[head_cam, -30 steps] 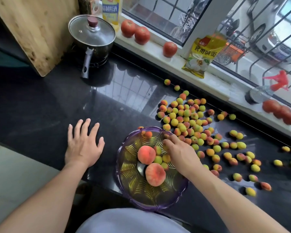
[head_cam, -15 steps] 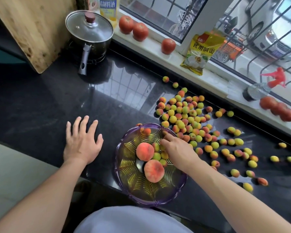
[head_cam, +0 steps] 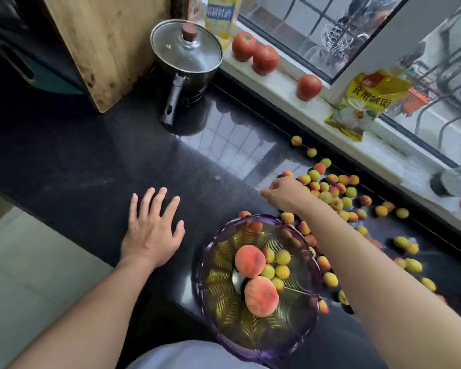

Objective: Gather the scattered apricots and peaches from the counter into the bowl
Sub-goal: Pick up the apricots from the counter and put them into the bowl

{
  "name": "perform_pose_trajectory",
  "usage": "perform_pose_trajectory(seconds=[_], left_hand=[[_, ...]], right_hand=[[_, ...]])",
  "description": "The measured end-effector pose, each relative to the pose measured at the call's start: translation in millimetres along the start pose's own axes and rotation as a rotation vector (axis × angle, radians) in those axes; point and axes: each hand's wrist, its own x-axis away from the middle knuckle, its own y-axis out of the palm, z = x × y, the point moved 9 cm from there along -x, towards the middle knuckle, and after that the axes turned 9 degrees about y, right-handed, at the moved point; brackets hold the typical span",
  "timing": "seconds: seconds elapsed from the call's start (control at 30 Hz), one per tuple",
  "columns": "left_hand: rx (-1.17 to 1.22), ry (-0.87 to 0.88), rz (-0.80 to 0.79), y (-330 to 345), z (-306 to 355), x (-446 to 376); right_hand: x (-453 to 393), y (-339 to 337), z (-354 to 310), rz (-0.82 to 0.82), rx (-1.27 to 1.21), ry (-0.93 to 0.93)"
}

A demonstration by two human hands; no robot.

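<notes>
A purple glass bowl stands on the black counter near its front edge. It holds two peaches and several small apricots. Many more apricots lie scattered on the counter behind and to the right of the bowl. My right hand hovers knuckles-up over the near left edge of that pile, beyond the bowl; its fingers curl downward and hide whatever is under them. My left hand rests flat on the counter left of the bowl, fingers spread, holding nothing.
A lidded pot with a long handle stands at the back, beside a leaning wooden board. Tomatoes, a yellow bag and a bottle line the window sill. The counter's front edge runs past my left wrist.
My right hand has come out of the bowl and moved away from me to the near edge of the apricot pile. My left hand has stayed flat on the counter.
</notes>
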Motion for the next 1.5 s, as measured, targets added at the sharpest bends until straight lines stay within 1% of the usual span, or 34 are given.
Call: perform_pose_trajectory(seconds=[0.1,0.17,0.23,0.27,0.33,0.4,0.5,0.53,0.57,0.6,0.63,0.7,0.73,0.77,0.83,0.9,1.03,1.1,1.2,1.27,1.37,1.5], left_hand=[[-0.011,0.003,-0.007,2.0,-0.1,-0.3],[-0.013,0.004,-0.009,2.8,-1.0,-0.9],[-0.018,0.004,-0.016,3.7,-1.3,-0.9],[-0.021,0.005,-0.02,3.8,-1.0,-1.0],[-0.018,0.004,-0.021,3.6,-1.3,-0.8],[-0.015,0.008,-0.016,2.7,-0.9,-0.7],[-0.017,0.011,-0.006,1.3,-0.3,-0.3],[-0.016,0.01,-0.006,1.2,-0.1,-0.2],[-0.015,0.008,-0.008,1.4,-0.3,-0.2],[-0.016,0.005,-0.011,1.8,-1.2,-0.2],[-0.019,0.007,-0.013,1.6,-0.9,-0.3],[-0.023,0.011,-0.014,0.9,0.0,0.1],[-0.024,0.012,-0.014,0.4,0.4,0.3],[-0.025,0.008,-0.015,0.2,-0.2,0.9],[-0.02,0.006,-0.012,-1.2,1.1,1.4],[-0.015,0.004,-0.004,-2.5,2.2,1.9],[-0.019,0.005,0.004,-4.4,3.1,3.0],[-0.021,0.006,0.0,-4.9,3.3,3.5],[-0.015,0.001,0.0,-6.1,3.3,3.7],[-0.017,-0.002,-0.007,-6.4,3.4,4.3],[-0.024,-0.005,-0.017,-6.3,2.9,4.4],[-0.025,-0.004,-0.018,-6.9,3.0,3.9]], right_hand=[[-17.5,27.7,-30.4,-0.205,0.279,0.022],[-22.6,47.9,-45.5,-0.334,0.373,0.016],[-20.5,68.6,-50.5,-0.477,0.452,0.069],[-19.4,73.3,-53.0,-0.491,0.511,0.069],[-19.3,74.1,-62.2,-0.425,0.599,0.019],[-21.4,69.6,-69.0,-0.322,0.597,-0.032],[-23.6,54.7,-73.6,-0.211,0.519,-0.076],[-23.4,43.8,-74.5,-0.16,0.453,-0.094],[-21.0,29.4,-76.0,-0.106,0.351,-0.113],[-16.8,14.2,-76.0,-0.071,0.193,-0.134],[-9.4,-0.1,-71.0,-0.066,-0.033,-0.143],[17.0,-20.6,-55.3,-0.118,-0.506,-0.152],[33.3,-26.7,-44.2,-0.144,-0.67,-0.158],[51.1,-31.4,-34.6,-0.147,-0.77,-0.174],[86.3,-30.2,-6.8,-0.108,-0.873,-0.2],[113.1,-11.0,27.9,-0.093,-0.944,-0.165],[146.0,51.1,90.4,-0.065,-0.905,0.035],[150.7,71.4,105.5,-0.02,-0.86,0.07],[144.3,75.2,97.6,0.134,-0.664,-0.037],[134.8,69.6,79.8,0.256,-0.561,-0.136],[117.2,68.2,49.3,0.372,-0.438,-0.249],[102.4,76.0,32.5,0.468,-0.333,-0.235]])
